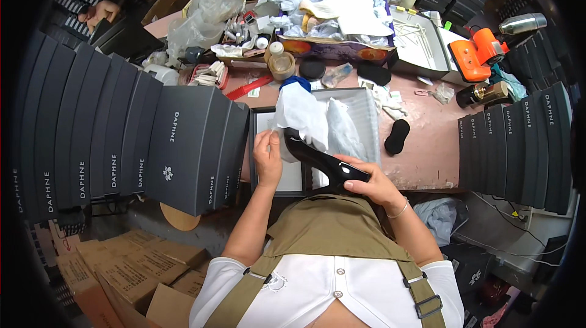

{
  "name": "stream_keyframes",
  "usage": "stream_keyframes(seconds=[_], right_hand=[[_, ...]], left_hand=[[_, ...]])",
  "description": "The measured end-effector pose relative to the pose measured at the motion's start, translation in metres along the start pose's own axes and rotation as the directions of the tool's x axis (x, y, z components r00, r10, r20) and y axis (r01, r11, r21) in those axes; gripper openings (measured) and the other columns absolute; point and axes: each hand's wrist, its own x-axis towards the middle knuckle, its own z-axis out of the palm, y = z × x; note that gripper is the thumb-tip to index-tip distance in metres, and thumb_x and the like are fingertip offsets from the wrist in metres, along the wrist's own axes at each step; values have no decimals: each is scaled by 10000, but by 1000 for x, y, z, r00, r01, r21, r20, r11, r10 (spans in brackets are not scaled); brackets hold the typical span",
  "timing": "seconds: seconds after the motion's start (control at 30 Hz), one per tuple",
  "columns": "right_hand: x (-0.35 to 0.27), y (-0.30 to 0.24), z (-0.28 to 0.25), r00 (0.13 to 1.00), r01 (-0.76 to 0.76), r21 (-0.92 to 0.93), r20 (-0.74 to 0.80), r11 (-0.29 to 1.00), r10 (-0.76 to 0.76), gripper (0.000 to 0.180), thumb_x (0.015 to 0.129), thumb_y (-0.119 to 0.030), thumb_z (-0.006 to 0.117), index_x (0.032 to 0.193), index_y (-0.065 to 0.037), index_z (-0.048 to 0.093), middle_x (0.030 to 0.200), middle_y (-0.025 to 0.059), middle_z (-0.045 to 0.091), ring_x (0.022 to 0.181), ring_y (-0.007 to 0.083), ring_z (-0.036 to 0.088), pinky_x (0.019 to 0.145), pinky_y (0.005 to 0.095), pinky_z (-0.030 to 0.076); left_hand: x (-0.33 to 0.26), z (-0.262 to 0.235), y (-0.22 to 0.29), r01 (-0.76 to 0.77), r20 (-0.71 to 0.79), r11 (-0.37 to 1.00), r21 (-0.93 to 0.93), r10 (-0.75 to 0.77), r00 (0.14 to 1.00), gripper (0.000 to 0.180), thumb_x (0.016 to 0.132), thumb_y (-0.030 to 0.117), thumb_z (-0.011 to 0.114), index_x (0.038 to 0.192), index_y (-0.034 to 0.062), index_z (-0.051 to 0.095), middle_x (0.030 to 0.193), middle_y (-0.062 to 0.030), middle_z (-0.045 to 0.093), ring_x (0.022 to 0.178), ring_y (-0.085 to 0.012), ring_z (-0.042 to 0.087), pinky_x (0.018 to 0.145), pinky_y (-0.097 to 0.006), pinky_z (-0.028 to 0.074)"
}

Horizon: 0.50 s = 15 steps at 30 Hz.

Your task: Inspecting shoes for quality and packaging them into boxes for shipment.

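My right hand (373, 184) grips a glossy black high-heeled shoe (317, 158) by its front end, just above the edge of the table. White tissue paper (301, 114) bunches out of the shoe's far end. My left hand (267, 158) has its fingers pinched on the edge of that paper, beside the shoe. Beneath them lies an open shoebox (293, 176) with light inner walls. Inside the box, to the right of the held shoe, rests a white-wrapped bundle (343, 129); what it wraps is hidden.
Tall rows of dark shoeboxes flank me at left (189, 145) and right (516, 151). A black oval pad (397, 137) lies right of the open box. Behind stand a red brush (249, 87), a jar (281, 64), a paper-filled carton (336, 47) and an orange tool (470, 59).
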Motion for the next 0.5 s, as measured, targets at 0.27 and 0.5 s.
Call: stream_keyframes(seconds=[0.27, 0.5], right_hand=[[27, 34, -1, 927, -35, 757, -219, 653, 304, 532, 898, -463, 557, 1178, -11, 577, 992, 136, 672, 768, 302, 665, 523, 275, 524], [4, 50, -4, 971, -60, 925, -33, 376, 235, 531, 881, -583, 486, 1079, -119, 651, 933, 59, 687, 560, 194, 525, 406, 209, 399]], left_hand=[[35, -20, 57, -181, 195, 982, 56, 167, 967, 174, 892, 40, 578, 1051, 17, 646, 826, -157, 634, 741, -300, 632, 657, -352, 490], [50, -1, 79, -280, 273, 959, -32, 278, 921, 124, 849, 62, 635, 948, -8, 660, 823, -149, 617, 727, -302, 614, 670, -356, 485]])
